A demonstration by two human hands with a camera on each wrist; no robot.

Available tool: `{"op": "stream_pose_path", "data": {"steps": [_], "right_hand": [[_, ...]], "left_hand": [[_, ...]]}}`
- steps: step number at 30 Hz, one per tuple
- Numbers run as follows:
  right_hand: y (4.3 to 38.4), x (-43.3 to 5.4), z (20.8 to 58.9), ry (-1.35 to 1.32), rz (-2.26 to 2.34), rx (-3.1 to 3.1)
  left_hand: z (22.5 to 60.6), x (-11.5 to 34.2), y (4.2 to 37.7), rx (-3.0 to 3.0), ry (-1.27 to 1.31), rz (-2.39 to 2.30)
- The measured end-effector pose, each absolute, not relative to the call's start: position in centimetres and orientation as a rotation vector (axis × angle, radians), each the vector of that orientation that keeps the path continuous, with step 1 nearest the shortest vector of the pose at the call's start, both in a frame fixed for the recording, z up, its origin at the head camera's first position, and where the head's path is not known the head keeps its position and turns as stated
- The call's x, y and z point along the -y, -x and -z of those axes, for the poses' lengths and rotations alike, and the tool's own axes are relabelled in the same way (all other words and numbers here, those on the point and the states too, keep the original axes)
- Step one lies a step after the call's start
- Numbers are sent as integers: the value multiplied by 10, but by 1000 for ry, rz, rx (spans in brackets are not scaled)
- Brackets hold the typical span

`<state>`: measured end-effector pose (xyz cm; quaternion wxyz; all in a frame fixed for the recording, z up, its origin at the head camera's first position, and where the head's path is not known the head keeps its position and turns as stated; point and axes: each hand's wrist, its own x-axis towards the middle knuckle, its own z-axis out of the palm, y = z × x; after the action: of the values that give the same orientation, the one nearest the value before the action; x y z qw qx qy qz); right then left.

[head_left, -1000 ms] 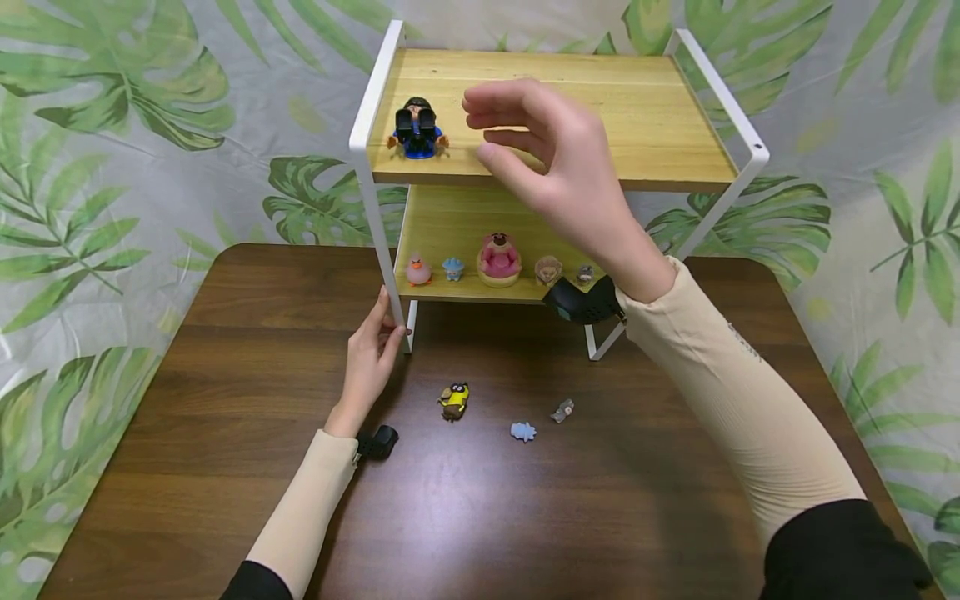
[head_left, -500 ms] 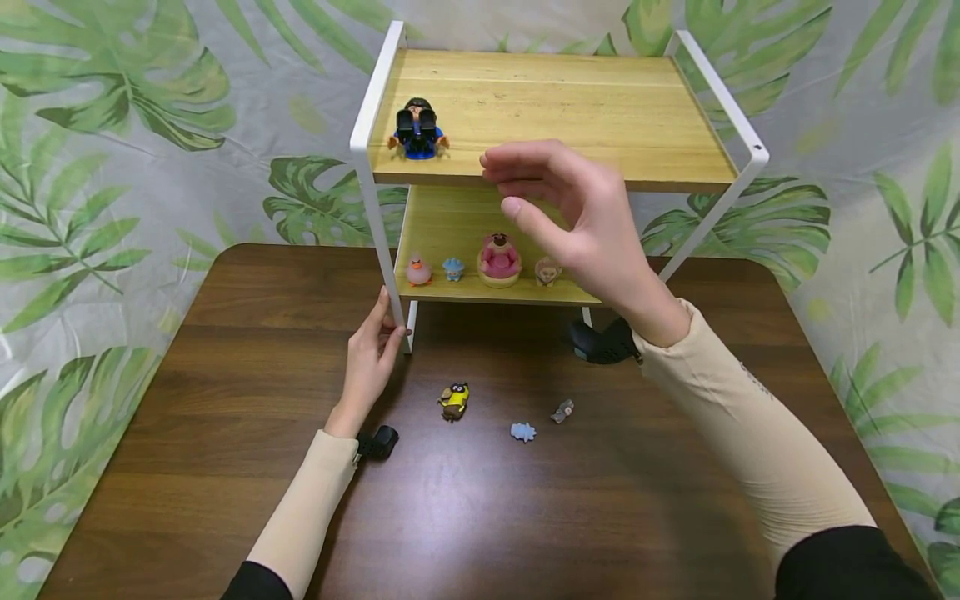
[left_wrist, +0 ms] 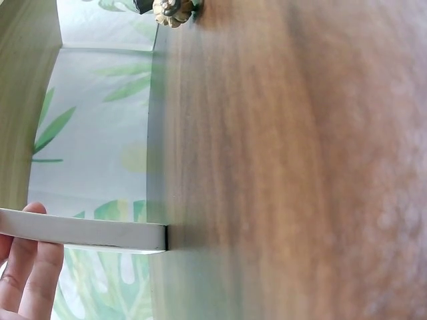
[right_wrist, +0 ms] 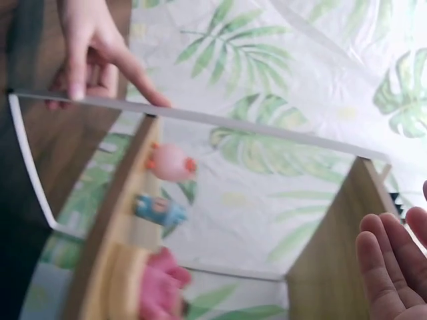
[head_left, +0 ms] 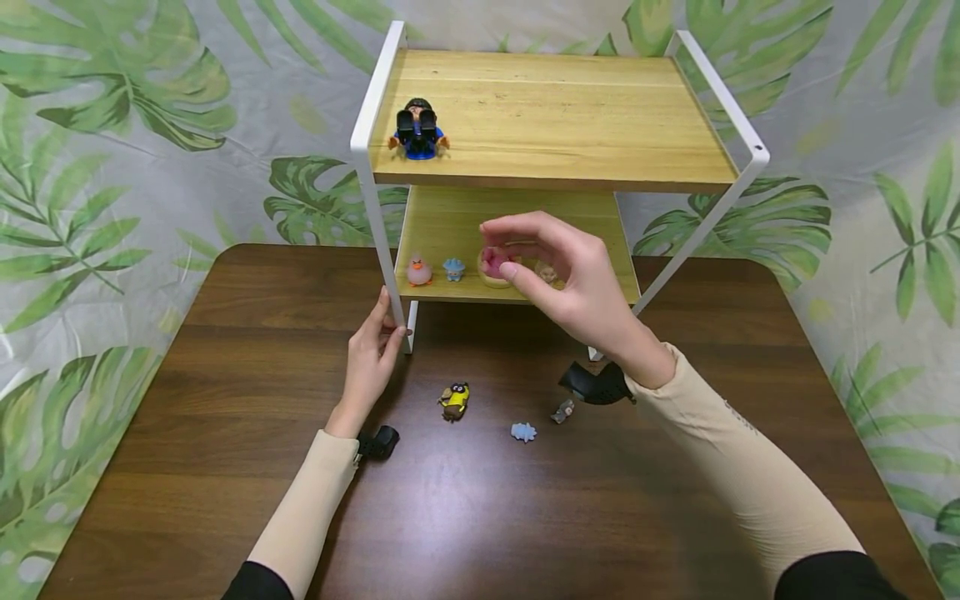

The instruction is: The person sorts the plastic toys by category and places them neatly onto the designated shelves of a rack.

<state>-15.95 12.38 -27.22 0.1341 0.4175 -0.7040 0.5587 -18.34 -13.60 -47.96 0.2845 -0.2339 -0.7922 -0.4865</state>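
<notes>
My left hand (head_left: pixel 369 354) grips the white front-left leg (left_wrist: pixel 80 230) of a two-tier shelf, with its thumb on the leg. In the head view my right hand (head_left: pixel 573 279) hovers before the lower tier (head_left: pixel 450 212), fingers loosely bent and holding nothing. It partly covers a pink toy figure in a round seat (head_left: pixel 495 265) and a small beige figure (head_left: pixel 546 272). To their left stand a pink duck figure (right_wrist: pixel 172 163) and a small blue figure (head_left: pixel 453 268). A figure in blue with black binoculars (head_left: pixel 418 129) stands on the upper tier (head_left: pixel 570 117) at its left.
On the brown wooden table (head_left: pixel 225 367) before the shelf lie a yellow-and-brown figure (head_left: pixel 454 402), a light blue figure (head_left: pixel 523 432) and a small grey figure (head_left: pixel 562 411). Behind the table hangs a leaf-patterned cloth (head_left: pixel 165 192).
My right hand has come down from in front of the upper tier to in front of the lower tier. My left hand has stayed on the leg, and the visible figures have not moved.
</notes>
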Motion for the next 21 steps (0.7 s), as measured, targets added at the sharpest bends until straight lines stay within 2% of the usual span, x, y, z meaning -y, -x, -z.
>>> {"op": "stream_pose_path", "data": {"steps": [21], "right_hand": [[149, -124, 341, -1186, -1542, 2304]], "left_hand": [[479, 136, 183, 2132, 625, 1301]]}}
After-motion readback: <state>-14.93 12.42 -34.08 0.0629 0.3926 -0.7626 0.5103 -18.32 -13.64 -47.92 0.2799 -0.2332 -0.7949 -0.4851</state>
